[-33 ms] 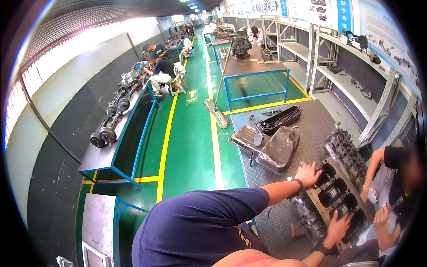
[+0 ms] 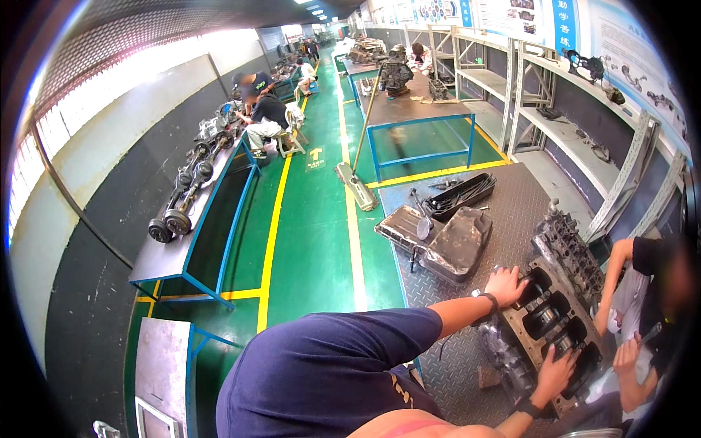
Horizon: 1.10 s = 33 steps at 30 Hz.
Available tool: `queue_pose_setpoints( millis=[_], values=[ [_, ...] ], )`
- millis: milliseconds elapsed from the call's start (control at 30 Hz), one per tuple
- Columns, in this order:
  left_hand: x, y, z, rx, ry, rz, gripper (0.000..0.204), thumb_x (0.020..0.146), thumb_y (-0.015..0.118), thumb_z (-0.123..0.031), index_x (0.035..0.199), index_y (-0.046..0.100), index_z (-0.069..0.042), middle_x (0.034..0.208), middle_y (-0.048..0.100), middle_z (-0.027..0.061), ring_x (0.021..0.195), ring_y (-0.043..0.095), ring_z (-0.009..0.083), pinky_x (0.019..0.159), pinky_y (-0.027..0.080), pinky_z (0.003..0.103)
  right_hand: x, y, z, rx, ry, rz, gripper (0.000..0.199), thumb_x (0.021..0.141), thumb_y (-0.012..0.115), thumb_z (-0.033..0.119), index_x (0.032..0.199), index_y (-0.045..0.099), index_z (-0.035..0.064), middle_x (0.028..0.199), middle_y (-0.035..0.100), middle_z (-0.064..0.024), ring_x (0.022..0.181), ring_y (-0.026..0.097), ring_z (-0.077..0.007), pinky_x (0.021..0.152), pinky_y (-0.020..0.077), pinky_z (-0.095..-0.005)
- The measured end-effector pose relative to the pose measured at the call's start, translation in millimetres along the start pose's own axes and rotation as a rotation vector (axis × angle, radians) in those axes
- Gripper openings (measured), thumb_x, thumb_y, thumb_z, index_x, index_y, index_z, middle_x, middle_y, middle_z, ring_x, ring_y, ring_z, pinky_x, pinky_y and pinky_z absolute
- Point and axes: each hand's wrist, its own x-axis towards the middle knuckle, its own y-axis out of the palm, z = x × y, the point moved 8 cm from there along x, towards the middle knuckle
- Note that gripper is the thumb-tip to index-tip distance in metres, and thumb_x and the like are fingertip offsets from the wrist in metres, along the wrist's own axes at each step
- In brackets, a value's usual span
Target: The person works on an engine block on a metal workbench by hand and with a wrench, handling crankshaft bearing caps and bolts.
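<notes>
A person in a navy T-shirt leans over a heavy grey metal engine block [image 2: 522, 332] with a row of dark round openings, which lies on a workbench topped with dark patterned steel plate [image 2: 515, 193]. The left hand [image 2: 507, 286], fingers spread, rests on the block's far left corner; the right hand [image 2: 556, 374] lies on its near part, fingers half bent over the openings, and whether they close on any part cannot be told. Just beyond the block sits a rough, dark grey cast-metal cylinder head [image 2: 566, 248]. Farther off to the block's left stand a dark, stained sheet-metal oil pan [image 2: 461, 241] and a long black tray of slender metal rods [image 2: 478, 191], the pan nearer the block. To the block's right, a seated co-worker in a black top [image 2: 650, 306] grips a silvery metal tool [image 2: 648, 334]. Well left of the block, past a green floor marked with yellow lines [image 2: 307, 241], dark metal axles with round drums [image 2: 191, 182] lie along a blue-legged bench [image 2: 171, 252].
</notes>
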Motion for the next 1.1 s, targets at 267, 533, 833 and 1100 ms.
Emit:
queue_pose_setpoints(
  millis=[267, 533, 833, 1100],
  values=[
    [0, -1, -3, 0.008, 0.024, -0.011, 0.058, 0.102, 0.049, -0.053, 0.126, 0.059, -0.001, 0.115, 0.069, 0.0230, 0.116, 0.061, 0.0437, 0.095, 0.049, 0.057, 10, 26, -14, -0.009, -0.014, -0.031, 0.072, 0.102, 0.051, 0.059, 0.153, 0.048, 0.0092, 0.166, 0.038, -0.0092, 0.138, 0.051, -0.0384, 0.104, 0.0514, -0.0506],
    [-1, -1, -1, 0.010, -0.001, 0.073, 0.058, 0.101, 0.051, -0.052, 0.130, 0.059, -0.002, 0.122, 0.065, 0.0240, 0.120, 0.059, 0.0419, 0.097, 0.048, 0.056, 9, 16, -4, 0.028, -0.023, -0.051, 0.072, 0.101, 0.052, 0.060, 0.158, 0.043, 0.0178, 0.166, 0.037, -0.0076, 0.137, 0.053, -0.0388, 0.103, 0.0514, -0.0504],
    [1, 2, -4, -0.004, 0.015, 0.134, 0.065, 0.101, 0.051, -0.052, 0.142, 0.054, -0.003, 0.130, 0.062, 0.0240, 0.125, 0.055, 0.0415, 0.101, 0.046, 0.055, 10, 21, -11, -0.007, 0.011, -0.015, 0.071, 0.102, 0.049, 0.060, 0.156, 0.047, 0.0130, 0.167, 0.037, -0.0042, 0.130, 0.058, -0.0383, 0.099, 0.0539, -0.0501],
    [2, -4, -3, 0.012, 0.038, 0.054, 0.064, 0.101, 0.051, -0.052, 0.141, 0.056, -0.002, 0.126, 0.064, 0.0234, 0.122, 0.057, 0.0415, 0.100, 0.047, 0.054, 5, 18, -7, -0.011, 0.023, 0.009, 0.071, 0.103, 0.048, 0.059, 0.159, 0.043, 0.0165, 0.168, 0.035, -0.0033, 0.129, 0.059, -0.0376, 0.097, 0.0548, -0.0504]
  ],
)
